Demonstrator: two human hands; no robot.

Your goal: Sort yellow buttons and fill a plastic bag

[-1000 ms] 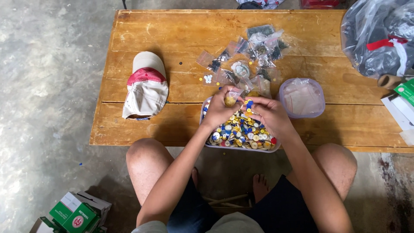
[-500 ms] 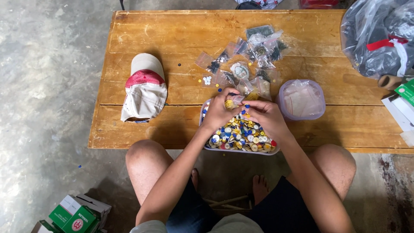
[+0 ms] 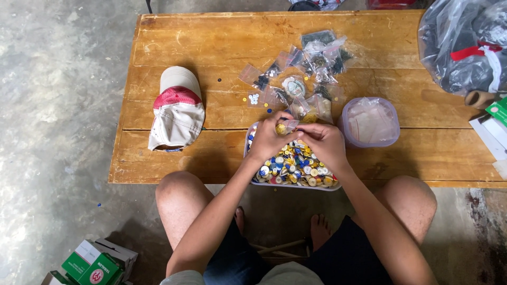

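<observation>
Yellow and gold buttons, mixed with blue and white ones, fill the shallow tray of buttons (image 3: 293,170) that sits at the near edge of the wooden table (image 3: 211,47), right under both hands. The left hand (image 3: 268,139) and the right hand (image 3: 324,144) meet just above the tray's far end. Between their fingertips they pinch a small clear plastic bag (image 3: 289,125) with a yellow button (image 3: 280,129) at its mouth; the left grip is closed on the button side of the bag, the right grip closed on the bag's other edge. The bag is thus at the very centre of the two grips, lifted off the pile, with the heap of loose buttons directly below and toward the person's body.

Just beyond the grip, farther across the table, lies a scatter of small filled bags (image 3: 311,63), some holding dark buttons. A few loose buttons (image 3: 254,98) lie to the left of that scatter. To the right of the right hand, near but apart from it, stands a lidded translucent purple container (image 3: 369,122). Well to the left of the left hand rests a cap (image 3: 176,108), cream with a red panel. Off the table's far right corner sits a bulky clear plastic sack (image 3: 465,42). On the concrete floor beside the left knee lie green and white cardboard boxes (image 3: 95,264).
</observation>
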